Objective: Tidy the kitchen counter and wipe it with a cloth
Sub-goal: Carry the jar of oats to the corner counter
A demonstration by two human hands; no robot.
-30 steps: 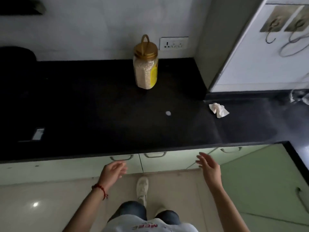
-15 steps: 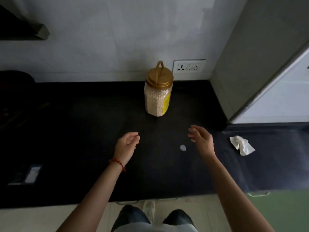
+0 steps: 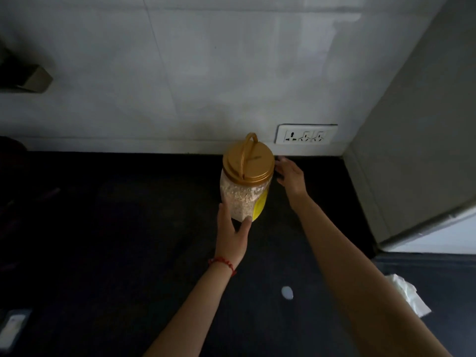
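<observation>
My left hand [image 3: 231, 237] is on the lower front of the jar [image 3: 246, 185], thumb lying against the clear wall at the jar's 5 o'clock and the fingers wrapped round toward its 8 o'clock side, so the hand cups the base without my being able to tell how firmly it presses. A red thread bracelet [image 3: 223, 262] sits on that wrist. The jar stands upright on the black counter [image 3: 116, 240], near the back wall, filled with pale grains, with a yellow label [image 3: 261, 206] on its right flank and a gold lid [image 3: 248, 163] whose loop handle stands up over the top. My right hand [image 3: 289, 176] is at the jar's 3 o'clock, fingers spread and loose, just beside the lid; I cannot tell whether the fingertips touch it, and it grips nothing. Behind it, at about 1 o'clock from the jar, a white socket plate [image 3: 306, 135] is set in the wall just above the counter edge. At 5 o'clock from the jar, well apart, a crumpled white cloth [image 3: 407, 296] lies on the counter, partly hidden by my right forearm. A small pale round spot [image 3: 287, 292] lies on the dark surface between my two forearms, nearer the front edge.
</observation>
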